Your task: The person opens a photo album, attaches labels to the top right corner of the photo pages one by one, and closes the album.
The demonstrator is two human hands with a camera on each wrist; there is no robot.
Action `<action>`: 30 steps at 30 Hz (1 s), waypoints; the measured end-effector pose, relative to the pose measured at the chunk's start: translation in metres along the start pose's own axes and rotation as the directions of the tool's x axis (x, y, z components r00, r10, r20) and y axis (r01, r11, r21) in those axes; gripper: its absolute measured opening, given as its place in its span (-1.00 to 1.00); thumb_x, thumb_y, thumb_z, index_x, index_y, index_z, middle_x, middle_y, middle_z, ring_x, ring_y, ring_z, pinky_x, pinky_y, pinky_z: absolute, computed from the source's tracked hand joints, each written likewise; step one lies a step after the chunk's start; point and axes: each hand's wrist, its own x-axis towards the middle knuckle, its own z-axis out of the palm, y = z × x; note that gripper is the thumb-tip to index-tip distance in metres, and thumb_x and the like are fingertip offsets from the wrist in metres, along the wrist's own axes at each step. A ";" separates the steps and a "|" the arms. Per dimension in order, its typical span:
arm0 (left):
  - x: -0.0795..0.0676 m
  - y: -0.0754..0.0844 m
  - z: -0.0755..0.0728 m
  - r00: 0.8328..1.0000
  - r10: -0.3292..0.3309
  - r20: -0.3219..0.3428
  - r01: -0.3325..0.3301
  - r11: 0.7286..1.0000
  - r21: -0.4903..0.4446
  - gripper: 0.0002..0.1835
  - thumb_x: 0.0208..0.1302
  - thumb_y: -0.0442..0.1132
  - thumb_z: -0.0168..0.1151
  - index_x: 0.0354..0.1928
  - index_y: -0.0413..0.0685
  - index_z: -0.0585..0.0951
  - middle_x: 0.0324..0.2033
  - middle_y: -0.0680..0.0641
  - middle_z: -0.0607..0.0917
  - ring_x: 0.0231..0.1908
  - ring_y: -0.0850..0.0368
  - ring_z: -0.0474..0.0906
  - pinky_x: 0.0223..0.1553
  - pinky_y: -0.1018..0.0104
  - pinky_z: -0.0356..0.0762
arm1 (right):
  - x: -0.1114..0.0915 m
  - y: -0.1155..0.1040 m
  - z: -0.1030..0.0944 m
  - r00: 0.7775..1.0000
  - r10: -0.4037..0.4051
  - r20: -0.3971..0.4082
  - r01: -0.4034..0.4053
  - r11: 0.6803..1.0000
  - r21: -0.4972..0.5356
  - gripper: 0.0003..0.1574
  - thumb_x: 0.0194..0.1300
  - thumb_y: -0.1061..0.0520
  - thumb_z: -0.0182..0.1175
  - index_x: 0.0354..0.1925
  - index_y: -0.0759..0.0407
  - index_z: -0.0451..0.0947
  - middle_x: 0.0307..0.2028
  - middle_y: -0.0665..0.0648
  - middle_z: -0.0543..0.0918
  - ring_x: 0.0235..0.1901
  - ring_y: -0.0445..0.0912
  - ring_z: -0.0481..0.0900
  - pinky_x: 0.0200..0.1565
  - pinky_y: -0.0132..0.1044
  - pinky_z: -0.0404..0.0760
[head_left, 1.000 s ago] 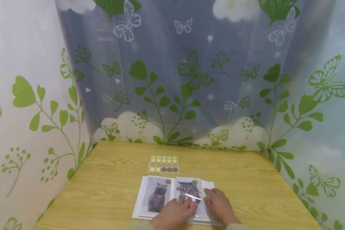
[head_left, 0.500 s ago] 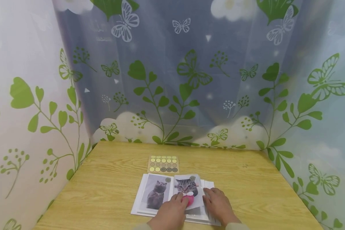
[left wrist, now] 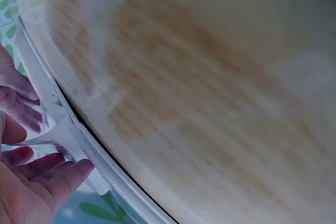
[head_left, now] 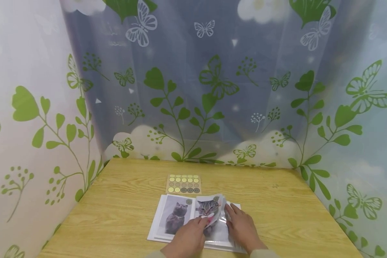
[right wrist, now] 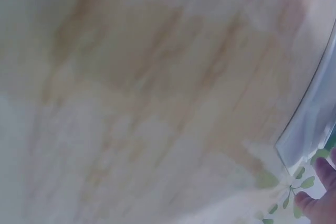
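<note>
While the left hand point(head_left: 185, 236) pinches a curled page point(head_left: 204, 207) between thumb and fingers, the right hand point(head_left: 243, 225) rests its fingertips on the right side of the open album point(head_left: 153, 232), fingers fairly straight. The album lies about midway between the left and right edges of the desk point(head_left: 109, 208). The curled page shows a tabby cat; the photo point(head_left: 175, 216) on its left shows a grey cat — 1 round disc marks the upper right of each. Just beyond the album, near the desk's far edge, lies a brown card point(head_left: 168, 183) with 4 rows of 5 circles — 12 yellow, 3 dark, 5 fainter. Behind that edge hangs a leaf-and-butterfly curtain point(head_left: 184, 107).
</note>
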 end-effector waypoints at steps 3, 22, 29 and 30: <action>0.000 0.000 -0.002 1.000 -0.011 -0.002 0.011 1.000 -0.007 -0.57 0.24 -0.30 0.12 0.17 -0.17 0.49 -0.07 -0.14 0.64 -0.07 0.02 0.62 -0.07 0.23 0.64 | 0.001 -0.002 0.000 0.998 0.025 0.054 -0.023 0.999 -0.035 -0.46 0.29 0.17 0.24 0.23 0.24 0.50 0.22 0.34 0.51 0.15 0.29 0.50 0.11 0.33 0.43; -0.009 -0.011 -0.013 0.987 -0.137 -0.083 0.101 0.934 -0.342 -0.49 0.31 -0.33 0.09 0.30 -0.31 0.41 0.08 -0.21 0.62 0.06 -0.10 0.59 0.10 0.06 0.56 | 0.005 -0.001 0.002 0.967 0.143 0.212 -0.139 0.990 -0.035 -0.49 0.42 0.14 0.08 0.28 0.26 0.46 0.30 0.34 0.43 0.29 0.30 0.34 0.25 0.39 0.22; -0.013 -0.023 -0.034 0.973 -0.218 -0.078 0.137 0.814 -0.564 -0.44 0.32 -0.25 0.21 0.30 -0.39 0.38 -0.06 -0.25 0.66 -0.17 0.02 0.65 -0.22 0.28 0.66 | 0.008 0.000 0.006 0.953 0.169 0.249 -0.183 0.983 0.032 -0.48 0.42 0.15 0.07 0.28 0.31 0.44 0.31 0.39 0.39 0.32 0.31 0.30 0.29 0.28 0.26; -0.013 -0.025 -0.037 0.970 -0.231 -0.080 0.141 0.797 -0.587 -0.43 0.32 -0.25 0.21 0.30 -0.40 0.38 -0.08 -0.22 0.66 -0.20 0.07 0.65 -0.24 0.31 0.65 | 0.008 0.000 0.006 0.956 0.164 0.243 -0.180 0.983 0.042 -0.47 0.43 0.14 0.06 0.28 0.32 0.44 0.31 0.39 0.39 0.32 0.31 0.30 0.29 0.27 0.27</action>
